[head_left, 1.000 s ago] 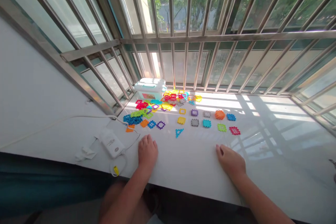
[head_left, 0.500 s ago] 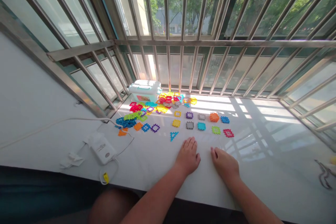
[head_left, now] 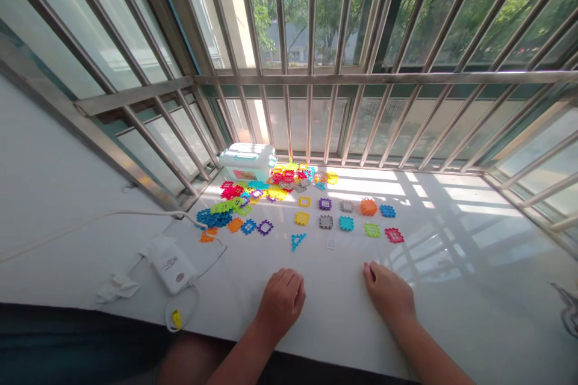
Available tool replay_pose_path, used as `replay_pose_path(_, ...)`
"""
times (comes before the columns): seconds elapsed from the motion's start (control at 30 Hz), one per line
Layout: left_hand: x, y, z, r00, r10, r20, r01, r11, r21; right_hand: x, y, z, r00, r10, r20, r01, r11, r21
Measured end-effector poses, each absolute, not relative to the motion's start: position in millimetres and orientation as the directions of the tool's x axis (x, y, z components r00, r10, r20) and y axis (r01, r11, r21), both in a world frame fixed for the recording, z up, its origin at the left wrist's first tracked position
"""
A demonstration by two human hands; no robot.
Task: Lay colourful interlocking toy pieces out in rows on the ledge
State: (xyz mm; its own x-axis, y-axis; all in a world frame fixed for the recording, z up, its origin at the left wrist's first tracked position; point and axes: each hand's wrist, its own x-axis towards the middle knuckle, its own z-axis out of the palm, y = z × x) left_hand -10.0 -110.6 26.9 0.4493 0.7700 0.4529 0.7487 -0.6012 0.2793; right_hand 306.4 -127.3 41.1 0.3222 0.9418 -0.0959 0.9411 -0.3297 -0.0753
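My left hand (head_left: 282,299) rests on the white surface with its fingers curled, and nothing shows in it. My right hand (head_left: 391,296) lies further right as a fist, thumb side up; whatever is inside it, if anything, is hidden. Beyond and between them is a small pale paper square (head_left: 331,244), flat on the surface. A blue triangular notched plastic piece (head_left: 297,242) is to its left. Rows of notched square pieces lie behind, among them a grey one (head_left: 326,222), a teal one (head_left: 346,224), a green one (head_left: 372,230) and a red one (head_left: 394,235).
At the back left, a pile of colourful interlocking pieces (head_left: 230,206) spreads before a lidded plastic box (head_left: 248,159). A white adapter (head_left: 172,267) with cables lies at left. Metal bars (head_left: 311,114) line the window. A dark metal object (head_left: 568,313) is at the right edge.
My left hand has drawn back toward me and to the left, its fingers now curled. The paper square has come into sight where that hand was. My right hand stays almost in place.
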Motion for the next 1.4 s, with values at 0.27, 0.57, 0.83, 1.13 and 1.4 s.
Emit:
replay_pose_path(0.27,-70,-154,-4,0.368,0.88,0.3,0.893,-0.425,0.148,308,-128,42,0.316,0.943,-0.108,0.941,-0.326,-0.089)
replay_pose_path(0.57,-52,-145,11,0.316,0.941,0.119,0.902,-0.337,0.271,309,-126,46,0.333,0.928,-0.17,0.932,-0.351,-0.09)
replay_pose_path(0.83,-76,-79,39,0.228,0.922,0.313,0.899,-0.323,0.297,307,-126,49,0.341,0.922,-0.18,0.931,-0.359,-0.072)
replay_pose_path(1.13,-106,58,50,0.1,0.919,0.382,0.927,-0.226,0.3,308,-126,47,0.337,0.924,-0.178,0.932,-0.354,-0.073)
replay_pose_path(1.4,-130,127,41,-0.151,0.978,0.146,0.971,0.119,0.207,306,-125,51,0.338,0.927,-0.16,0.931,-0.354,-0.084)
